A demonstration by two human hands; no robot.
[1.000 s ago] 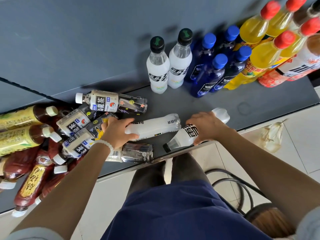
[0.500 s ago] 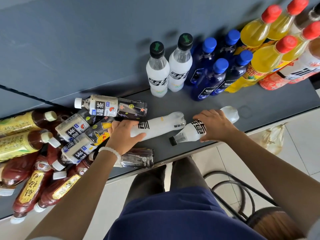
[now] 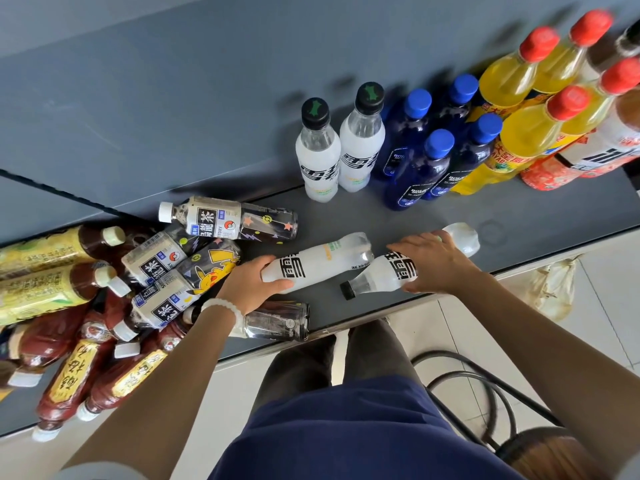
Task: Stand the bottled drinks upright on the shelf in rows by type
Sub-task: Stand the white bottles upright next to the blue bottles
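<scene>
Two cloudy white plastic bottles lie on their sides on the grey shelf [image 3: 242, 126], near its front edge. The left hand [image 3: 249, 284] curls round the neck end of the left lying bottle [image 3: 322, 259], while the right hand [image 3: 433, 263] grips the black-capped right lying bottle [image 3: 384, 275] around its middle. Two matching white bottles [image 3: 337, 150] stand upright behind them, beside the blue-capped blue bottles [image 3: 429, 147].

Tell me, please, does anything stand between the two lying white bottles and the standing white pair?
Nothing visible does. The grey shelf lies bare between the lying bottles and the standing white pair; the tea bottle lies off to the left.
</scene>
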